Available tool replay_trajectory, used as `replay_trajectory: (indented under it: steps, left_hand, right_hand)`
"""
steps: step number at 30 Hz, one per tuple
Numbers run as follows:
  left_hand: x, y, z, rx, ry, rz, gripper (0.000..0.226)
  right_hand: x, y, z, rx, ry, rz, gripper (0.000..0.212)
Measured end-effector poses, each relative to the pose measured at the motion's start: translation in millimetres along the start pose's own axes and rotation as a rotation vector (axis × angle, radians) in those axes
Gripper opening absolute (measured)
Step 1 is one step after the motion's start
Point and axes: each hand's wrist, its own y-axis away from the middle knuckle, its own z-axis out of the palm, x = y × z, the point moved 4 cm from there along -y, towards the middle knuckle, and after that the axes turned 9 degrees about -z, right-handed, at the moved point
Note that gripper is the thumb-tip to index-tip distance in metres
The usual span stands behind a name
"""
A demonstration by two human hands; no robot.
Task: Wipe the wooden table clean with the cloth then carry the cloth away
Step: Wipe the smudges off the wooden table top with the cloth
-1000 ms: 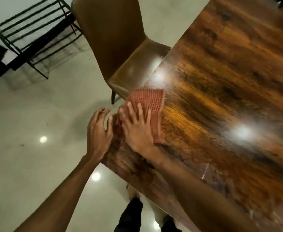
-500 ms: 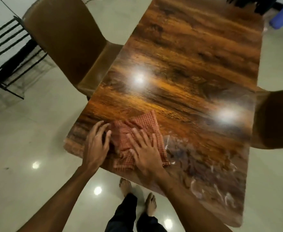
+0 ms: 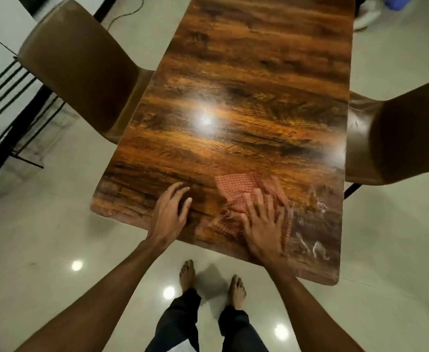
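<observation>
A red checked cloth [image 3: 236, 185] lies crumpled on the glossy wooden table [image 3: 246, 97], near its front edge. My right hand [image 3: 261, 222] presses flat on the cloth's near part, fingers spread. To the left of the cloth, my left hand [image 3: 170, 212] rests flat on the bare wood and does not touch it. White smears [image 3: 312, 224] mark the wood to the right of the cloth, near the front right corner.
A brown chair [image 3: 81, 72] is tucked in at the table's left side and another brown chair [image 3: 398, 138] at its right. A black metal rack [image 3: 7, 123] stands on the pale tiled floor at far left. My bare feet [image 3: 210, 283] stand just before the table's front edge.
My right hand has slid the cloth to the right along the front of the table. My left hand, earlier beside the cloth, now lies apart from it on bare wood.
</observation>
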Motion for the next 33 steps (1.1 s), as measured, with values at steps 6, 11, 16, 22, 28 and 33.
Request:
replay_trajectory:
  steps: [6,11,16,22,28,33]
  left_hand:
    - [-57.2,-4.6,-35.7,0.081,0.056,-0.044,0.037]
    - [-127.3,-22.5,-82.5,0.146,0.105,-0.098,0.038]
    - [-198.4,-45.8,-130.2,0.190,0.167,-0.170,0.035]
    - [-263.0,-57.9,-171.6,0.256,0.197,-0.236,0.037]
    - [-282.5,-45.4,-171.0,0.206,0.234,-0.269,0.038]
    - [-271.0,-40.2,-156.2,0.153,0.258,-0.264,0.039]
  right_hand:
    - [-103.8,-11.8,26.7,-0.002,0.022,0.031,0.064]
    - [-186.3,-55.6,51.7,-0.052,0.079,-0.265,0.067]
    - [-255.0,-136.1,49.7,-0.024,0.054,-0.071,0.066]
    - [-383.5,-146.4,87.6,-0.027,0.070,-0.281,0.063]
    - [-377.2,-103.7,94.9,0.026,0.000,-0.289,0.058]
    - [-350.7,-72.3,96.5,0.017,-0.019,-0.199,0.062]
